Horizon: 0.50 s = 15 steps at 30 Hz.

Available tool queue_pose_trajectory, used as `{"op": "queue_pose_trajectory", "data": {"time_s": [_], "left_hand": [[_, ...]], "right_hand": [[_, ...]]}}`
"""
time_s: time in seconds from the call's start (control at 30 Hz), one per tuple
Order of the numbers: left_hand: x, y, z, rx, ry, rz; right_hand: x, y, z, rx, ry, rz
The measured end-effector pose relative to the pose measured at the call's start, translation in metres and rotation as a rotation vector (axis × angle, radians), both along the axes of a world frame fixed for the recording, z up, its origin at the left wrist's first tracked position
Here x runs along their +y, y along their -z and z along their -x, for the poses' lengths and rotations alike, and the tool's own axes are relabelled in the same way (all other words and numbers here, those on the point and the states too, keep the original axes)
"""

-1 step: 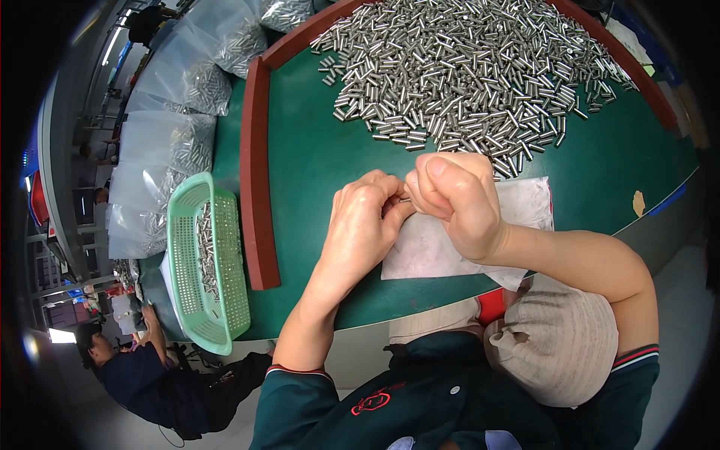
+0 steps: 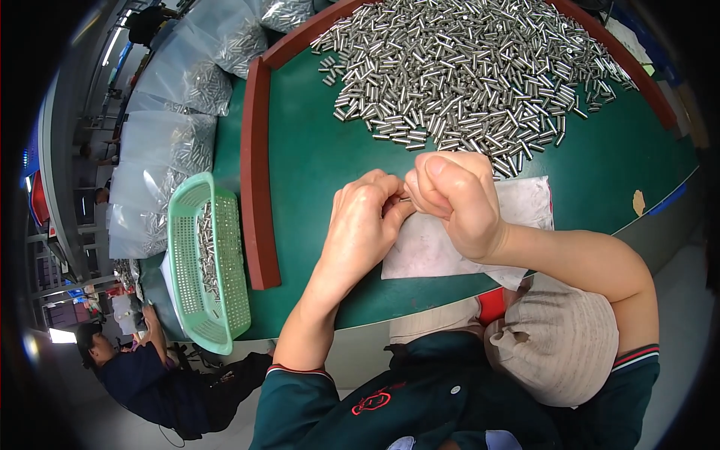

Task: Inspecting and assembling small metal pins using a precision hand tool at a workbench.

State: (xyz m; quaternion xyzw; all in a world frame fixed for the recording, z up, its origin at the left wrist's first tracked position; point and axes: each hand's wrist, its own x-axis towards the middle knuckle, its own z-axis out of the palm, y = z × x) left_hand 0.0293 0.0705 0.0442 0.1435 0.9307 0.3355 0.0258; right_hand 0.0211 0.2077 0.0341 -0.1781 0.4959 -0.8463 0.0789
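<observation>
My left hand is closed in a pinch, thumb against the curled fingers. My right hand is curled into a fist right beside it, and the two meet at the fingertips. A tiny greyish bit shows between them; what either hand holds is mostly hidden by the fingers. Beneath both hands a whitish, smudged cloth lies on the green tabletop. Just beyond them spreads a large heap of short shiny metal pins, its near edge close to my right knuckles.
Dark red rails border the work area. Left of them stands a light green perforated basket with metal pins inside. Several clear plastic bags of pins line the far left. Another person sits at lower left.
</observation>
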Motion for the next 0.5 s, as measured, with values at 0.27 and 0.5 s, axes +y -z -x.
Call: {"op": "queue_pose_trajectory", "data": {"time_s": [0.27,0.5], "left_hand": [[0.001,-0.004,0.000,-0.016,-0.016,0.000],[-0.001,-0.002,-0.005,-0.026,-0.006,0.002]], "right_hand": [[0.002,0.005,0.009,-0.007,0.018,-0.003],[0.013,-0.004,0.021,-0.081,-0.059,0.289]]}}
